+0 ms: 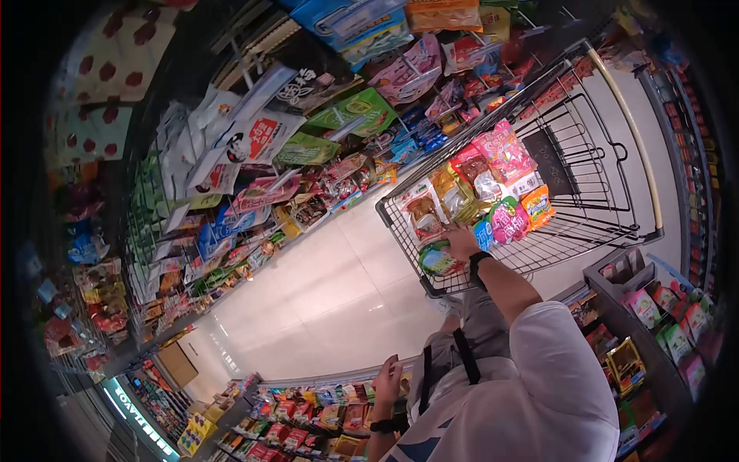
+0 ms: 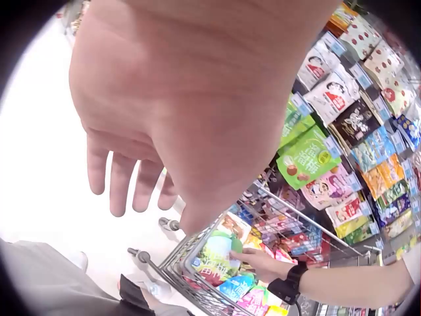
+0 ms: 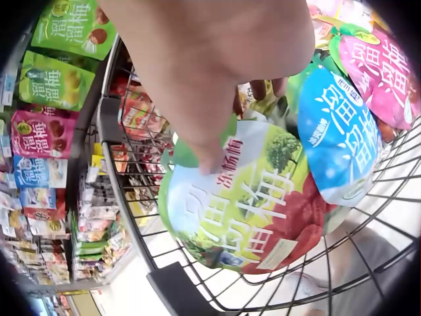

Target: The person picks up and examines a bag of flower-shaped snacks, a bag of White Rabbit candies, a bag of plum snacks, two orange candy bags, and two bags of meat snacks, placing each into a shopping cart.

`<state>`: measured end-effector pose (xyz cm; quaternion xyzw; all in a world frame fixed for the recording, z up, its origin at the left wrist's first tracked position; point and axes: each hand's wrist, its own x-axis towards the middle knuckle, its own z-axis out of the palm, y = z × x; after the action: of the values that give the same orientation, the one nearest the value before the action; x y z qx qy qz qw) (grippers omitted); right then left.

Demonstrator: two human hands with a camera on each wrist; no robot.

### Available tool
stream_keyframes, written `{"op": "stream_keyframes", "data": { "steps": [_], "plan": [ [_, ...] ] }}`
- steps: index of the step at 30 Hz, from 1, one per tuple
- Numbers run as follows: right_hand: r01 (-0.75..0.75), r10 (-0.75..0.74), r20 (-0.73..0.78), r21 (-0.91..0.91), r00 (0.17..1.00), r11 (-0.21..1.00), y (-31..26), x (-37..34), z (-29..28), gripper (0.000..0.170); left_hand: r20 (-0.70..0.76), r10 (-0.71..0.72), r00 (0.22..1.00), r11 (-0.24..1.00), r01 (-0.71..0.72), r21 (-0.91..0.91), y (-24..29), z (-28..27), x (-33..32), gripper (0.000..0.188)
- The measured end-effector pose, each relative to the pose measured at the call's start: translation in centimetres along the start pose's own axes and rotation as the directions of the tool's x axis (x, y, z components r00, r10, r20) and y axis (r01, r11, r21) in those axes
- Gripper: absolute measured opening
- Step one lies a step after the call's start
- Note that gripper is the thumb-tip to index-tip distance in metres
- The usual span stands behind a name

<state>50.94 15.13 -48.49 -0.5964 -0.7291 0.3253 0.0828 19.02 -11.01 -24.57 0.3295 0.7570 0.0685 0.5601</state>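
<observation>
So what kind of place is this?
Probably a supermarket's snack aisle. You can see a wire shopping cart with colourful bags inside, rows of packets on display, and small labels that look like price tags.

From here I see the person's left hand (image 2: pixel 174 112) hanging loose, fingers extended, above a shopping cart (image 2: pixel 176 264). The right hand (image 2: pixel 262 264) touches a green bag (image 2: pixel 216 263) in the cart's corner; blue (image 2: pixel 237 287) and pink bags (image 2: pixel 254 303) follow along its near edge.
</observation>
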Motion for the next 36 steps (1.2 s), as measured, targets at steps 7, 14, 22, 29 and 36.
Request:
{"op": "stream_keyframes", "data": {
  "steps": [7, 14, 22, 29, 36],
  "plan": [
    [-0.041, 0.013, 0.093, 0.297, 0.996, 0.954, -7.1, -6.5, -7.7, 0.023, -0.127, 0.107, 0.986, 0.989, -0.119, -0.088, -5.6, 1.1, -5.2, 0.045],
    [0.210, 0.045, -0.315, 0.725, 0.948, 0.655, -21.1, -16.1, -16.3, 0.019, -0.343, 0.333, 0.879, 0.924, -0.377, -0.069, -9.2, 0.1, -10.0, 0.053],
    [0.219, -0.026, -0.220, 0.939, 0.975, 0.266, -36.5, -27.6, -20.1, 0.014, -0.092, 0.603, 0.792, 0.094, -0.185, -0.978, -2.4, -3.2, -17.2, 0.100],
    [0.174, -0.049, -0.167, 0.923, 0.985, 0.344, -40.4, -29.4, -20.1, 0.021, -0.137, 0.611, 0.780, -0.039, -0.143, -0.989, 0.5, -3.1, -20.5, 0.067],
    [-0.212, -0.097, 0.209, 0.977, 0.973, -0.025, -41.7, -32.2, -22.2, 0.041, -0.406, 0.432, 0.805, -0.105, -0.402, -0.910, 2.6, -4.4, -21.5, 0.035]
  ]
}}
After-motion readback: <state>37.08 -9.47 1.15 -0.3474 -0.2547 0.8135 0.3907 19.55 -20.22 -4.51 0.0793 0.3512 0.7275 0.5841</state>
